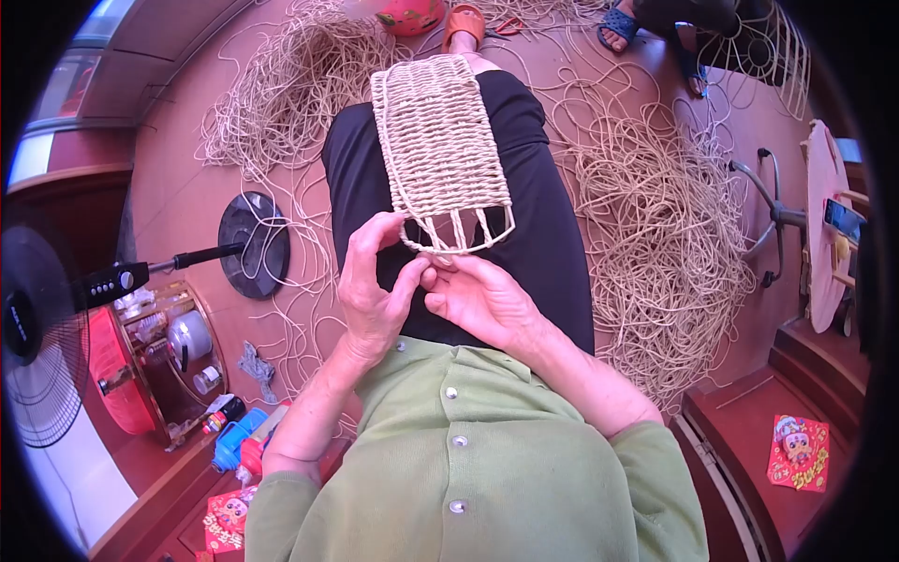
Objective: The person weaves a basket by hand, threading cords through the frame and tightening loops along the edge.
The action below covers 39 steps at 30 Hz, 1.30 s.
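Observation:
A woven cord panel [440,140] lies lengthwise over my lap. Its far part is tightly woven; at the near end, bare ribs run to a rounded cord-wrapped rim. My left hand [368,290] holds that rim's left corner, index finger at the side and thumb at the near edge. With fingertips pinched together, my right hand [482,298] grips the middle of the near rim, close to my left thumb. A loose strand runs down the panel's left side towards my left hand. What lies between the right fingertips is partly hidden.
Loose cord lies in a large pile [655,225] at right and another [290,89] at far left. A standing fan [42,328] and its round base [255,245] are left. A person's sandalled foot [615,30] and a wire frame [777,56] are far right.

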Each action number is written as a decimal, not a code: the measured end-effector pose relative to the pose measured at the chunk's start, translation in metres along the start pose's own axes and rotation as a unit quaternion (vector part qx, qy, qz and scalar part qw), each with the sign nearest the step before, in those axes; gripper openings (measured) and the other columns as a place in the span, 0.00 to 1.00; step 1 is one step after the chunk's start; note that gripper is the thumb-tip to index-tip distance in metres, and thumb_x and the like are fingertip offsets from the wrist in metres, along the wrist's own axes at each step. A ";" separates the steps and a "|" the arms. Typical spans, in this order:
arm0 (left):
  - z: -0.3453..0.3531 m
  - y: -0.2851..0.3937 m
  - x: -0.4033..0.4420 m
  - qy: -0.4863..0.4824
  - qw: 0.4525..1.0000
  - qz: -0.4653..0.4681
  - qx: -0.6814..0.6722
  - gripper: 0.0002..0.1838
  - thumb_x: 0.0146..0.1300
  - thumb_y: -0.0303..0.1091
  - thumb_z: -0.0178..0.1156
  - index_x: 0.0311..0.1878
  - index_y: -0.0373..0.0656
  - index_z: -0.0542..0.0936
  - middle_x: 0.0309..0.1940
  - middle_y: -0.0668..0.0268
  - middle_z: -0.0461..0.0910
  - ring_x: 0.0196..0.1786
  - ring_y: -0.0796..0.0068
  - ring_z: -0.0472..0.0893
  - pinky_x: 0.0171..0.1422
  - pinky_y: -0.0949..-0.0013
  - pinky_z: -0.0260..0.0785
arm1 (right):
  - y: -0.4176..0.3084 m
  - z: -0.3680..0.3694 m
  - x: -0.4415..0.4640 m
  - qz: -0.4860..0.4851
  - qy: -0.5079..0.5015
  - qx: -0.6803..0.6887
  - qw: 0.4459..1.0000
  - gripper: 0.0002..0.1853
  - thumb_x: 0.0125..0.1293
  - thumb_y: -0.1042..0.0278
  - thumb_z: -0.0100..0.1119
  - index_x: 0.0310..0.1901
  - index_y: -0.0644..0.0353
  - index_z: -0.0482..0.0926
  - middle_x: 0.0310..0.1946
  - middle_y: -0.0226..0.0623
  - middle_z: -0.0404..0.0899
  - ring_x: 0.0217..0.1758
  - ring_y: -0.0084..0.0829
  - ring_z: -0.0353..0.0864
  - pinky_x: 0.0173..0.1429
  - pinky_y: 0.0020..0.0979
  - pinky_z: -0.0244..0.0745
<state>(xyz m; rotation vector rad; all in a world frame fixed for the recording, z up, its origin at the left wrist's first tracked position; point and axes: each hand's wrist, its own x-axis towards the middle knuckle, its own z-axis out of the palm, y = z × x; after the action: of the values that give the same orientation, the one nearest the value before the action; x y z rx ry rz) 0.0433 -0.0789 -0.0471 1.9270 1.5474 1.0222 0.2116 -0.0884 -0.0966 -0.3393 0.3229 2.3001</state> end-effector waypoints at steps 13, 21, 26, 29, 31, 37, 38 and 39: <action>-0.001 -0.020 0.012 -0.034 0.997 0.069 -0.030 0.15 0.57 0.19 0.74 0.48 0.41 0.87 0.63 0.56 0.76 0.57 0.63 0.82 0.62 0.63 0.78 | -0.043 -0.002 -0.158 -0.267 -0.036 -0.122 0.955 0.11 0.72 0.61 0.62 0.32 0.55 0.85 0.61 0.47 0.76 0.69 0.42 0.73 0.73 0.49 0.69; -0.003 -0.032 0.019 -0.062 0.993 0.054 -0.085 0.14 0.55 0.21 0.76 0.45 0.43 0.88 0.60 0.61 0.78 0.53 0.66 0.82 0.55 0.65 0.79 | -0.201 -0.196 -0.339 -0.137 0.669 -0.701 0.206 0.14 0.78 0.58 0.59 0.47 0.62 0.80 0.44 0.41 0.83 0.50 0.41 0.80 0.61 0.42 0.73; -0.005 -0.033 0.026 -0.069 0.992 0.071 -0.084 0.11 0.58 0.19 0.73 0.44 0.41 0.88 0.59 0.61 0.79 0.52 0.68 0.82 0.55 0.66 0.77 | -0.069 0.005 -0.119 -0.403 0.226 -0.848 0.260 0.13 0.63 0.72 0.70 0.48 0.58 0.81 0.55 0.40 0.83 0.63 0.44 0.79 0.69 0.46 0.69; -0.007 -0.033 0.027 -0.057 0.993 0.080 -0.065 0.10 0.58 0.19 0.73 0.43 0.40 0.87 0.59 0.61 0.79 0.52 0.67 0.82 0.55 0.66 0.77 | -0.022 0.034 -0.068 -0.358 0.077 -0.911 0.190 0.23 0.56 0.68 0.75 0.54 0.58 0.82 0.53 0.38 0.83 0.60 0.41 0.80 0.65 0.45 0.68; -0.009 -0.034 0.026 -0.053 0.994 0.075 -0.062 0.09 0.59 0.19 0.73 0.43 0.39 0.87 0.59 0.60 0.79 0.52 0.67 0.82 0.56 0.66 0.77 | -0.016 0.032 -0.051 -0.351 0.086 -0.910 0.202 0.24 0.57 0.66 0.75 0.56 0.58 0.82 0.47 0.36 0.82 0.54 0.39 0.81 0.61 0.43 0.70; -0.009 -0.037 0.023 -0.058 0.993 0.062 -0.077 0.10 0.61 0.19 0.71 0.45 0.39 0.86 0.61 0.59 0.79 0.56 0.66 0.83 0.60 0.66 0.76 | -0.013 0.033 -0.030 -0.339 0.048 -0.901 0.266 0.17 0.60 0.66 0.74 0.50 0.57 0.82 0.32 0.33 0.73 0.36 0.34 0.79 0.40 0.38 0.72; -0.009 -0.038 0.024 -0.051 0.993 0.059 -0.085 0.10 0.60 0.20 0.72 0.44 0.39 0.87 0.60 0.59 0.80 0.55 0.66 0.83 0.60 0.66 0.77 | -0.009 0.031 -0.027 -0.331 0.041 -0.898 0.287 0.16 0.60 0.66 0.74 0.49 0.57 0.82 0.32 0.33 0.73 0.37 0.35 0.79 0.40 0.39 0.74; -0.008 -0.039 0.024 -0.044 0.993 0.055 -0.094 0.10 0.59 0.21 0.73 0.44 0.40 0.87 0.59 0.60 0.80 0.54 0.66 0.84 0.59 0.66 0.78 | -0.005 0.029 -0.025 -0.323 0.033 -0.894 0.310 0.16 0.61 0.66 0.74 0.49 0.56 0.82 0.33 0.34 0.73 0.37 0.35 0.80 0.40 0.39 0.76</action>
<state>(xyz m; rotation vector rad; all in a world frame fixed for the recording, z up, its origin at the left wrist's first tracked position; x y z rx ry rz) 0.0150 -0.0469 -0.0646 1.9169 1.2619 1.0724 0.2279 -0.0924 -0.0612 -1.2213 -2.1331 0.7050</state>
